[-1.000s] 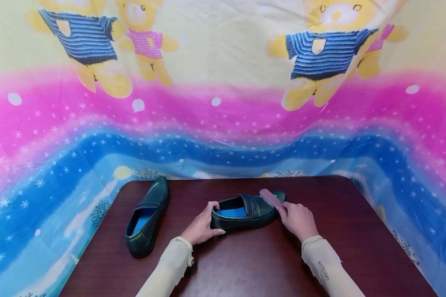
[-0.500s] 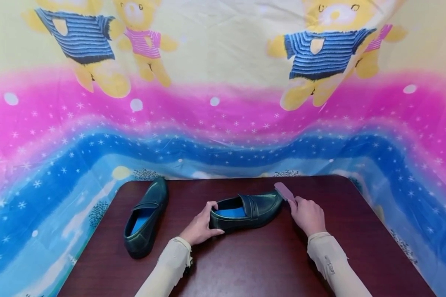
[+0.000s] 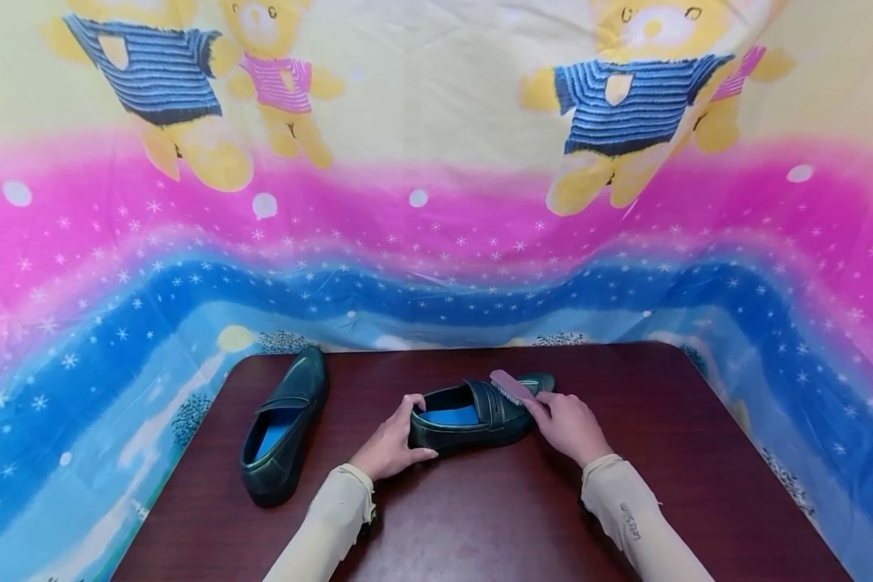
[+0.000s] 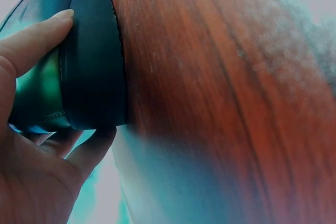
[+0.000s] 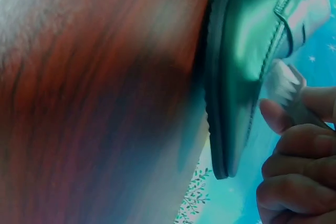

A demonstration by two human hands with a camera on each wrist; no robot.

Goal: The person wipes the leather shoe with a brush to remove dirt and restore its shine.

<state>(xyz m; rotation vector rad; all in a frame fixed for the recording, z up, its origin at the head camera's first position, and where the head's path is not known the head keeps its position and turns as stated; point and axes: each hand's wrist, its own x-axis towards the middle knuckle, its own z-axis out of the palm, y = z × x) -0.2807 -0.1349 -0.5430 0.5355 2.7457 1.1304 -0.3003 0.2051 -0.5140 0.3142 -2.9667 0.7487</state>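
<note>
A dark green loafer [image 3: 473,432] with a blue insole lies on the table, its toe pointing right. My left hand [image 3: 389,444] grips it by the heel; in the left wrist view the thumb [image 4: 39,40] presses the side of the heel and other fingers wrap behind it. My right hand [image 3: 571,424] holds a pink brush [image 3: 511,386] by its handle, the pale bristles down on the loafer's upper just ahead of the strap. Curled fingers [image 5: 299,166] show round the handle in the right wrist view, with white bristles [image 5: 283,81] close to the upper.
The matching loafer [image 3: 284,428] stands on the left side of the table, toe toward the back edge. The dark red-brown table [image 3: 473,517] has rounded back corners. A cloth printed with bears [image 3: 436,242] hangs behind and around it.
My right hand first carried the brush right to the loafer's toe tip, then brought it back left near the strap. The left hand stays on the heel and the loafer keeps its place.
</note>
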